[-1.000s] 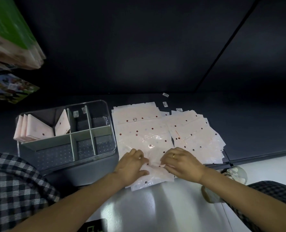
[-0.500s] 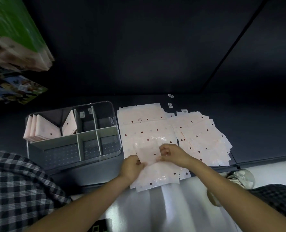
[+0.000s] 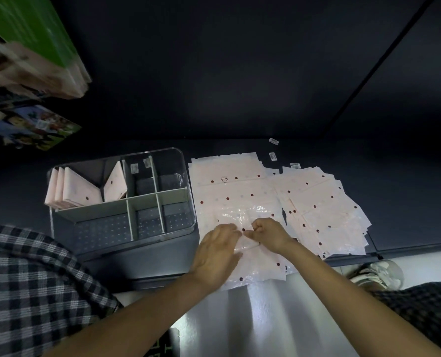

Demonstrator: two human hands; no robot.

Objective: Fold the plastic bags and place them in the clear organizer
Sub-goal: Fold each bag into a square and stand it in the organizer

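A pale pink plastic bag (image 3: 260,264) with dark red dots lies on top of a flat stack of such bags (image 3: 229,186) on the dark shelf. My left hand (image 3: 214,253) lies flat with straight fingers on the bag's left part. My right hand (image 3: 265,233) has curled fingers and pinches a folded flap of the same bag near its middle. The clear organizer (image 3: 188,222) stands to the left, with several folded bags (image 3: 72,191) upright in its back left compartment.
A second, fanned pile of dotted bags (image 3: 322,210) lies to the right. Small white labels (image 3: 273,155) sit behind the piles. Stacked books or magazines (image 3: 31,60) hang over the upper left. A shoe (image 3: 379,274) shows at the lower right.
The view shifted and the flap raised half a second ago has come down. My left hand went from gripping the bag to lying flat on it; my right hand moved toward the bag's middle.
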